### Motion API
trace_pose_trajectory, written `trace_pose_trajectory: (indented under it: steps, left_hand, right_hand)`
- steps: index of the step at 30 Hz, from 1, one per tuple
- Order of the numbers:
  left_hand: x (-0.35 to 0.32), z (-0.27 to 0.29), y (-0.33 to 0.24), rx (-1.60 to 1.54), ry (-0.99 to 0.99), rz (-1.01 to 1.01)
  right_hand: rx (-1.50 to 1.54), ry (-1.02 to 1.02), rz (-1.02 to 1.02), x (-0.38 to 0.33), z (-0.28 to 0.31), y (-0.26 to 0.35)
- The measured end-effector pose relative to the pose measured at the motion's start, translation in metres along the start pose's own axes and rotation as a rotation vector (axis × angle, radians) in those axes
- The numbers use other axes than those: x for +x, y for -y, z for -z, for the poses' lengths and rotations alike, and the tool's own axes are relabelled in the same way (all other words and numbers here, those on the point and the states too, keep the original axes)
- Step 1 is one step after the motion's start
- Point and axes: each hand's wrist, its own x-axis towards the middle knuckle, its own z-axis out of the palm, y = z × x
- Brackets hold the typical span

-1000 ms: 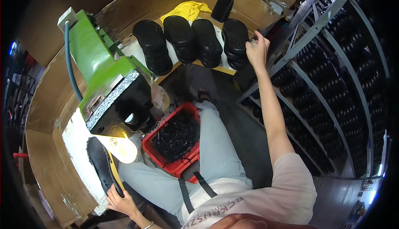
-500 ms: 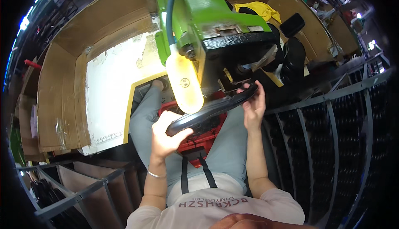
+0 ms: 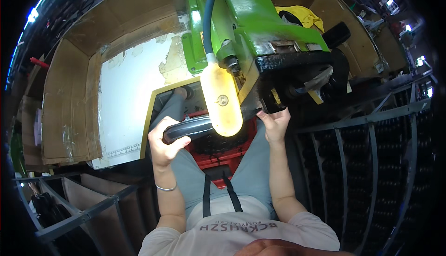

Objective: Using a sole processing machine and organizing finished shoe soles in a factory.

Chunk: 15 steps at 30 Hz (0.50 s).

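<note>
A glossy black piece shaped like a shoe sole (image 3: 190, 129) is held crosswise under the head of a green machine (image 3: 278, 28). My left hand (image 3: 163, 144) is closed around its left end, thumb toward me and fingers on the far side. At the other end, my right hand (image 3: 275, 125) pinches it close below the machine's dark working part (image 3: 274, 99). A glowing yellow lamp (image 3: 222, 100) hangs in front of the sole and hides its middle. The tip in my right fingers is largely hidden.
A red bin (image 3: 223, 156) with dark pieces sits between my legs. Left is a white tabletop (image 3: 125, 93) with cardboard walls (image 3: 69, 112). Metal racks (image 3: 344, 163) with black pieces stand right, and a divided rack (image 3: 88, 214) lower left. A yellow cloth (image 3: 304, 15) lies behind the machine.
Both hands have shifted left with the sole, and its right end now sits against the machine's working part. The sole lies flatter. The view has shifted slightly, so the machine and lamp appear further right.
</note>
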Motion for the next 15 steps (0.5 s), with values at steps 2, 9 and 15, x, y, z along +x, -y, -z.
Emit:
trace_pose_trajectory:
  steps: [2, 9, 15]
  left_hand:
    - [-0.004, 0.011, 0.013, -0.019, 0.003, -0.007]
    - [-0.021, 0.030, 0.059, -0.192, 0.060, 0.020]
    - [-0.017, 0.001, 0.066, 0.411, 0.228, 0.076]
  right_hand:
    - [0.017, 0.013, 0.052, -0.003, -0.013, 0.001]
    - [-0.268, -0.025, 0.214, -0.021, -0.019, -0.014]
    - [-0.728, 0.014, 0.526, -0.024, -0.042, -0.002]
